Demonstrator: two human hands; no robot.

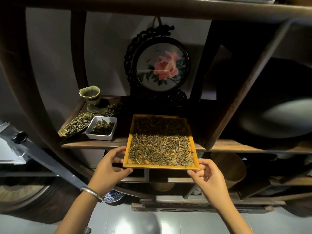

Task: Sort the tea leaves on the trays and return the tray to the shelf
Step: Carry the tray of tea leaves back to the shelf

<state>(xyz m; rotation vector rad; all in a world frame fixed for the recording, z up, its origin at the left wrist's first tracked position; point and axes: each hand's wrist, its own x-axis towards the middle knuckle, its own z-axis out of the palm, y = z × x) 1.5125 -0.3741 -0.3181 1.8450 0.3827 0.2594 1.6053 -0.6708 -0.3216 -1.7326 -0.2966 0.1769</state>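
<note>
Return step: my left hand and right hand pinch the tray near corners — half on the shelf; next, push level.

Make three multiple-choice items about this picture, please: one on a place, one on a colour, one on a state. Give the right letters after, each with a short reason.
1. Where does the white square dish stand?
A. left of the wooden tray, on the same shelf
B. inside the wooden tray
C. on the floor

2. What colour is the flower in the round framed picture?
A. blue
B. pink
C. yellow

3. How does the wooden tray lie on the shelf?
A. wholly on the shelf, no hand near it
B. upside down
C. its far part on the shelf, its near edge sticking out past it, held at both corners

Answers: 1 A, the dish sits on the shelf board left of the tray. 2 B, the petals are pink. 3 C, the left hand and the right hand pinch the near corners in front of the shelf edge.
</note>
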